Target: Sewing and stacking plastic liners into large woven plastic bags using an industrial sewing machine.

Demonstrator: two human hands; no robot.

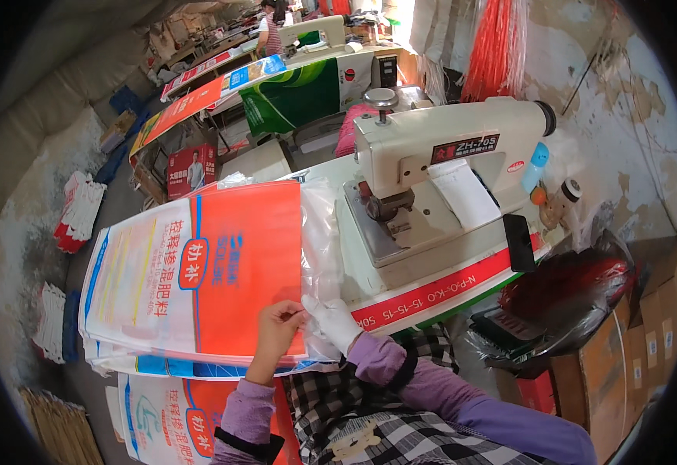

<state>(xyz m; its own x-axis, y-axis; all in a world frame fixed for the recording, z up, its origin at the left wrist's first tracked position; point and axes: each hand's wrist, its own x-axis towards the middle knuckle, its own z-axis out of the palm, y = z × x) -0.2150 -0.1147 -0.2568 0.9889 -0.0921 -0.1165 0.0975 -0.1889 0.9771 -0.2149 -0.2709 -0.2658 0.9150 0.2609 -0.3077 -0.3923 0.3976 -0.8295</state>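
A stack of printed sacks, orange and white, lies on the table to the left of a cream sewing machine. Clear plastic film sticks out along the top sack's right edge. My bare left hand pinches at that edge, close to its near corner. Right beside it, my right hand wears a white glove, its fingers closed on the film at the same spot. The fingertips of both hands nearly meet, and exactly what lies between them is too small to make out.
A black phone and a white paper pad lie by the machine. More sacks hang below the stack at near left. Cardboard boxes stand at the right. Farther back, a person is near another sewing machine.
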